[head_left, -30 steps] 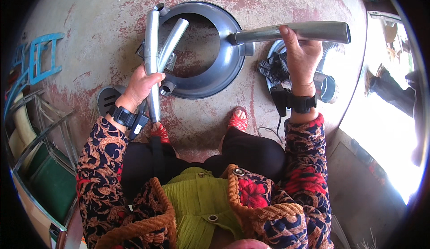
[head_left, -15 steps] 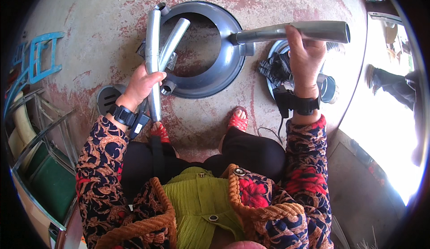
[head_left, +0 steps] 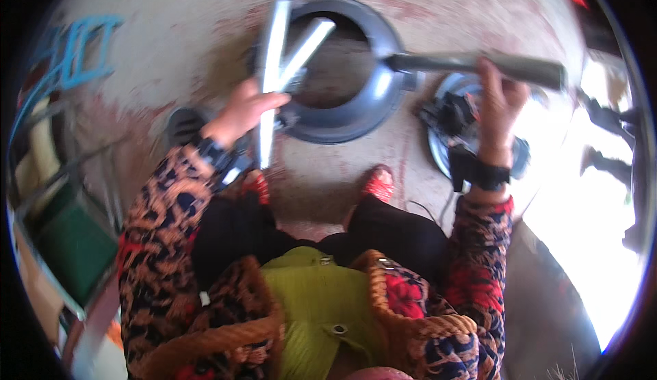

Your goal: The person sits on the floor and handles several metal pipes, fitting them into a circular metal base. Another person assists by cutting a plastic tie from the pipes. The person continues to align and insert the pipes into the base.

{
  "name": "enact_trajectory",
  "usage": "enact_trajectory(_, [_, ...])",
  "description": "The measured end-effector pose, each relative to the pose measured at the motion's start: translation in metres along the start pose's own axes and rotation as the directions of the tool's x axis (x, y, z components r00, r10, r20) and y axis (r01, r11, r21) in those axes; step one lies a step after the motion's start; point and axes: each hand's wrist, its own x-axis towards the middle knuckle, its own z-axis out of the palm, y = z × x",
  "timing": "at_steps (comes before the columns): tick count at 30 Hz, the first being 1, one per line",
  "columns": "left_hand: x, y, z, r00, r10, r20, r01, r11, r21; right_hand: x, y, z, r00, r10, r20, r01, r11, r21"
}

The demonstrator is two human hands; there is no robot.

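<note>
My left hand (head_left: 241, 114) is closed around a long shiny metal tube (head_left: 275, 45). A shorter metal tube (head_left: 309, 46) angles off beside it; whether the two are joined is hidden near my fingers. Both lie across the left side of a dark grey ring-shaped base (head_left: 328, 132) with short sockets on its rim. My right hand (head_left: 503, 103) grips a tapered metal pipe (head_left: 445, 61), thumb on its near side. The pipe's narrow end meets the socket on the ring's right side; how deep it sits cannot be made out. Motion blurs the picture.
A blue metal frame (head_left: 85, 51) stands at far left, above a chair with a green seat (head_left: 72, 264). A round basin (head_left: 438, 151) holding dark items sits under my right forearm. Another person's legs (head_left: 609, 116) show in the bright doorway. My red sandals (head_left: 378, 185) are near the ring.
The view has shifted, so the ring, tubes and both hands appear farther right. The right-hand pipe now slopes down slightly toward its wide end. Both hands keep their holds.
</note>
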Motion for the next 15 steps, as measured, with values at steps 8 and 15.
enact_trajectory(8, [0.0,0.001,-0.002,1.0,0.005,0.031,-0.005,1.0,-0.005,0.001,-0.009,0.001,0.986,-0.124,0.115,0.052,0.872,0.487])
enact_trajectory(15, [-0.002,0.004,0.003,1.0,0.022,-0.017,-0.023,0.999,-0.038,0.003,0.008,0.008,0.993,-0.122,-0.009,0.114,0.903,0.415])
